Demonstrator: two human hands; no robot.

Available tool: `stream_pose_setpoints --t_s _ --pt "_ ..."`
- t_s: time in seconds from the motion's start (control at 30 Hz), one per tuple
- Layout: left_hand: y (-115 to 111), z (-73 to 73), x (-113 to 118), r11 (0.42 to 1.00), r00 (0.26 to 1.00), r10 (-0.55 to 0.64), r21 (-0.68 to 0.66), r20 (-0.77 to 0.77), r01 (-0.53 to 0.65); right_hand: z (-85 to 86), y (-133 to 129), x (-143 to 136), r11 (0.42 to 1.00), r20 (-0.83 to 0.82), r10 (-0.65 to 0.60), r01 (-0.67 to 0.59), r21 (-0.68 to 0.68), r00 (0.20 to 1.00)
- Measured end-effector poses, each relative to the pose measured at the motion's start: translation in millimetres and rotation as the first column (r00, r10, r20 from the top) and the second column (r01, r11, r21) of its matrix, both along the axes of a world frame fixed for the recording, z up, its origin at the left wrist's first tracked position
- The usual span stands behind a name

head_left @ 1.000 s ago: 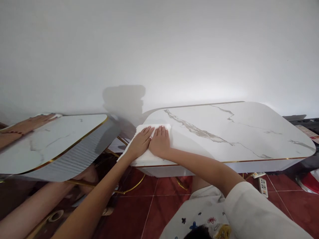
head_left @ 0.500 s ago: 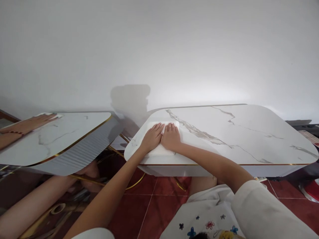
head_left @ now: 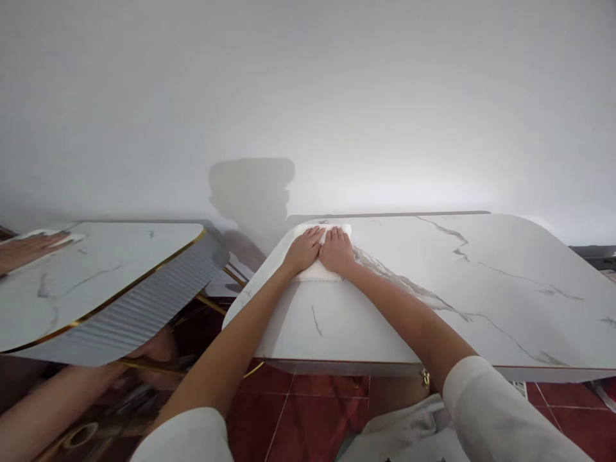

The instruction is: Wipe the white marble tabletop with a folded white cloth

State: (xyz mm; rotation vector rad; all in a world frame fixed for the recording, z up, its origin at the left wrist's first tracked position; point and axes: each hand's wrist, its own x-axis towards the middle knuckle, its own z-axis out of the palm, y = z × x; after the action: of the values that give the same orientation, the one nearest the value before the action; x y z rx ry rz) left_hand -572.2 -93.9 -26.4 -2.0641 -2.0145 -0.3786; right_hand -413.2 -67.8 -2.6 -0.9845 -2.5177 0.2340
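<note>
My left hand [head_left: 304, 251] lies flat on a white cloth [head_left: 318, 273], fingers pointing toward the wall. Right beside it, my right hand [head_left: 336, 250] presses on the same cloth, its fingers laid over the far part. The two hands nearly touch at the thumbs. Under the cloth is a white marble-patterned tabletop [head_left: 351, 327] with grey-brown veins and rounded corners. The cloth rests near its far left corner.
To the left stands a second marble-patterned table [head_left: 125, 256] with a gold rim and ribbed grey side. Another person's hand [head_left: 36, 249] rests there on a white cloth. A plain wall [head_left: 385, 115] rises behind. The floor [head_left: 317, 423] has red tiles.
Both hands have slid the cloth away from me, toward the tabletop's far edge. The other person's hand has moved a little left in view. My view has shifted slightly.
</note>
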Motion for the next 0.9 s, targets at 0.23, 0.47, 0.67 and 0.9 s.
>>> stream_pose_setpoints --t_s 0.23,0.47,0.67,0.9 --pt "32 -0.7 -23 1.0 0.999 -0.029 -0.01 -0.039 0.028 -2.3 32 -25 1.0 -0.01 0.008 -0.008 0.002 1.0" --pt "59 -3.0 -41 1.0 0.999 0.005 0.005 -0.035 -0.005 -2.6 62 -43 1.0 -0.007 0.007 -0.007 -0.004 1.0" --pt "82 -2.1 -37 1.0 0.999 -0.026 0.012 -0.037 0.026 -1.8 83 -39 1.0 -0.017 0.008 -0.009 -0.024 1.0" --pt "99 -2.5 -15 0.996 0.996 -0.091 0.004 0.003 0.091 1.2 89 -12 0.996 0.031 -0.073 0.074 -0.053 0.997"
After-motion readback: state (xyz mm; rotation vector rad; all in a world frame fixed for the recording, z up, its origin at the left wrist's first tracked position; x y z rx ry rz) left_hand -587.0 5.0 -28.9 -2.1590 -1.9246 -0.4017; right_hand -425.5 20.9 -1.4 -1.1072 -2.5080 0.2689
